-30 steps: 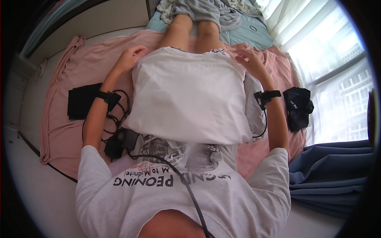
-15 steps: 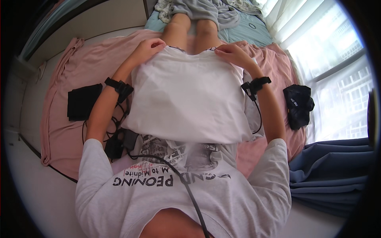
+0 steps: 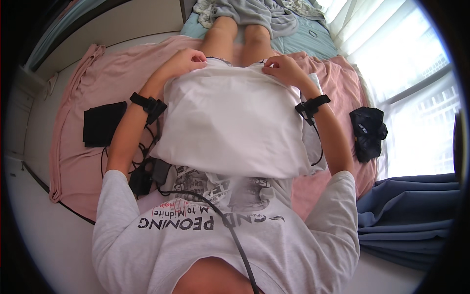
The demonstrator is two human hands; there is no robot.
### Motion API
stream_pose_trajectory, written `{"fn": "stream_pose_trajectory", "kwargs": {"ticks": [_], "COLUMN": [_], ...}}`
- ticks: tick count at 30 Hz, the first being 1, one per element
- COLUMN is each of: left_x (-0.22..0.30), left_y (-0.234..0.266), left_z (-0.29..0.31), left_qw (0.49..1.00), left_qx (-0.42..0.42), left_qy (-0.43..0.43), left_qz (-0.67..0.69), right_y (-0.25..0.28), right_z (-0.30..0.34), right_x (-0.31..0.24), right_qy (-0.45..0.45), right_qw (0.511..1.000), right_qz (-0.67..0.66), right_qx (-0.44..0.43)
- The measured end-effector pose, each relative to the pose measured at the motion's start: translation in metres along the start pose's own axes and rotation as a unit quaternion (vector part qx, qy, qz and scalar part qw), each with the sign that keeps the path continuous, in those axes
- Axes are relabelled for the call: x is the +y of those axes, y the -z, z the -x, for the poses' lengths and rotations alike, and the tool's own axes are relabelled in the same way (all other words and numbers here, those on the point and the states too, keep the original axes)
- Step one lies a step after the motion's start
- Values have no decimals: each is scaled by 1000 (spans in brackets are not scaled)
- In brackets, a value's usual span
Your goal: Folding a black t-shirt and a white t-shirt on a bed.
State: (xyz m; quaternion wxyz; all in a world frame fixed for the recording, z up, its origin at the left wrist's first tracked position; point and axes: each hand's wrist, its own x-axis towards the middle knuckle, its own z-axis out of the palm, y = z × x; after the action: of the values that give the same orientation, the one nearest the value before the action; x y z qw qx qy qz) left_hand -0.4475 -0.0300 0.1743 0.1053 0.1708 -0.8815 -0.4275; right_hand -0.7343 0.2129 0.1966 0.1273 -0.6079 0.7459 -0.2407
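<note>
A plain white cloth, perhaps a garment, is spread over my lap, its far edge dipping in the middle between my hands. My left hand is closed at the far left corner, with curled fingers pinching the edge. At the far right corner my right hand has its thumb and fingers pressed together on the same edge. Exactly how much fabric lies inside each pinch is hidden. Both forearms rest along the cloth's sides, each with a black strapped device at the wrist.
Under me lies a pink blanket. A folded black item sits to the left, near cables and a black box. On the right are a crumpled black bundle, sheer curtains and a blue curtain. Beyond my knees lies a grey blanket.
My left fingers have curled in more at the corner. My right hand has bent slightly and shifted a little toward me. The cloth stays nearly in place.
</note>
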Motion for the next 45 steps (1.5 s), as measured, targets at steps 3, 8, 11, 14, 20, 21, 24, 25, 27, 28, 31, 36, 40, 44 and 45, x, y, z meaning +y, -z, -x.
{"fn": "stream_pose_trajectory", "kwargs": {"ticks": [3, 8, 11, 14, 20, 21, 24, 25, 27, 28, 31, 36, 40, 44, 45], "left_x": [1, -10, -6, -2, -62, -56, -36, -33, -43, -33, -39, -38, -10, -27, -29], "left_y": [-4, -2, -5, -7, -26, -31, -43, -46, -58, -62, -76, -83, -73, -58, -57], "left_z": [-2, 2, 10, 40, 178, 211, 251, 257, 266, 259, 265, 272, 267, 279, 282], "left_qw": [1000, 998, 994, 991, 960, 965, 950, 906, 898, 893, 838, 832, 801, 829, 836], "left_qx": [0, 32, 69, 101, 234, 194, 101, 52, 73, 83, 109, 152, 203, 189, 179], "left_qy": [5, -43, -36, 25, 143, 174, 238, 266, 277, 278, 247, 229, 215, 174, 185], "left_qz": [-25, -29, -83, -81, -63, -22, 177, 324, 333, 344, 473, 482, 520, 497, 485], "right_y": [0, 0, 9, 22, -5, -15, -30, -31, -29, -29, -27, -16, -7, -8, -6], "right_z": [0, 0, 7, 42, 169, 187, 233, 241, 249, 256, 261, 262, 275, 277, 283], "right_x": [4, 3, 0, 25, 52, 43, 15, 5, -14, -15, -22, -25, -25, -33, -23], "right_qy": [13, 2, -27, -74, -93, -95, -199, -200, -255, -259, -260, -261, -211, -209, -190], "right_qw": [1000, 1000, 999, 997, 972, 969, 895, 895, 855, 855, 808, 800, 795, 768, 775], "right_qz": [8, 21, 38, -19, -115, -81, -365, -366, -435, -435, -512, -535, -567, -596, -600], "right_qx": [9, 2, 7, 10, 183, 212, 162, 157, 119, 119, 130, 76, 49, 108, 59]}}
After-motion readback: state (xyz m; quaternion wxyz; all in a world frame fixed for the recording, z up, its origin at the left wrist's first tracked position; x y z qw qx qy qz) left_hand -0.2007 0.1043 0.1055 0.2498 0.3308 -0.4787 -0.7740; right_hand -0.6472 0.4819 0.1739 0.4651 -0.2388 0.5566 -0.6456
